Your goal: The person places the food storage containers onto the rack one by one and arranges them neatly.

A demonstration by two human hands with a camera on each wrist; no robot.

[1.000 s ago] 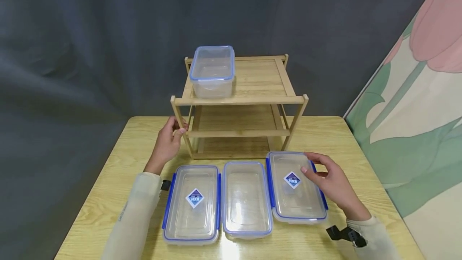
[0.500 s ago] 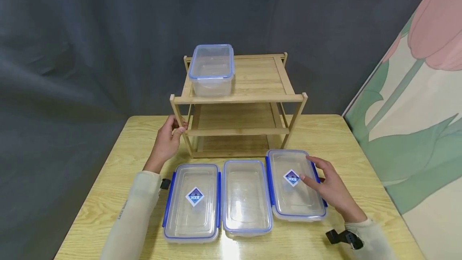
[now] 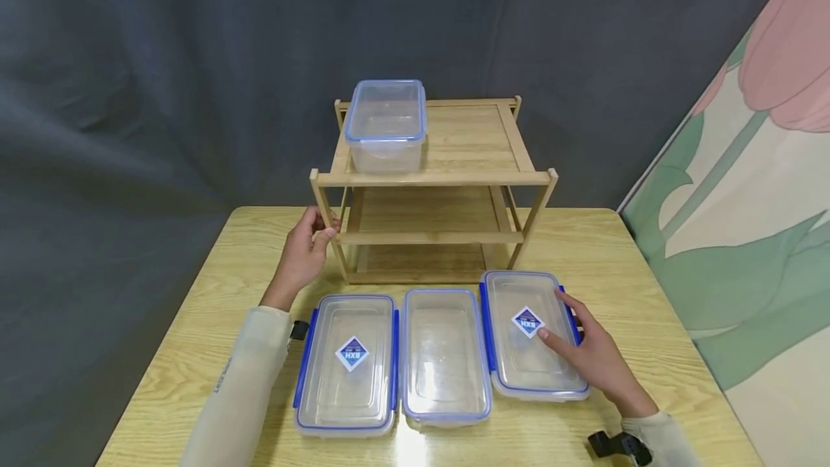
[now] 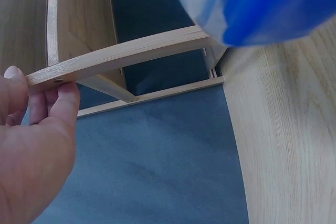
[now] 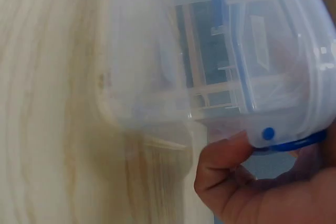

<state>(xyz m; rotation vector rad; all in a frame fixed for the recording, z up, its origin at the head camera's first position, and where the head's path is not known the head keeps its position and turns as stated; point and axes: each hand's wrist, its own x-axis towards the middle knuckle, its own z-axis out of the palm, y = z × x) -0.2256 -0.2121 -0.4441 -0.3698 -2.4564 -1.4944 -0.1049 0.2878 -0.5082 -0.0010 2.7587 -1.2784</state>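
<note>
A wooden rack (image 3: pixel 431 179) with several tiers stands at the back of the table. My left hand (image 3: pixel 302 251) grips its front left leg, and the left wrist view shows thumb and fingers round the wooden bar (image 4: pixel 126 53). At the right, my right hand (image 3: pixel 599 359) holds the right edge of a clear food container (image 3: pixel 532 362) with blue clips. Its thumb and index finger lie on the lid; in the right wrist view, curled fingers (image 5: pixel 226 153) touch the side below the blue clip (image 5: pixel 299 142). That container rests on the table, slightly turned.
A lidded clear container (image 3: pixel 346 395) with blue clips and a clear one without clips (image 3: pixel 446 359) lie side by side in front of the rack. Another clear container (image 3: pixel 387 128) stands on the top tier's left. Dark cloth (image 3: pixel 194 78) hangs behind the table (image 3: pixel 214 294).
My right hand has settled lower onto the right container's edge, its fingers going down beside the clip. My left hand keeps its grip on the rack leg.
</note>
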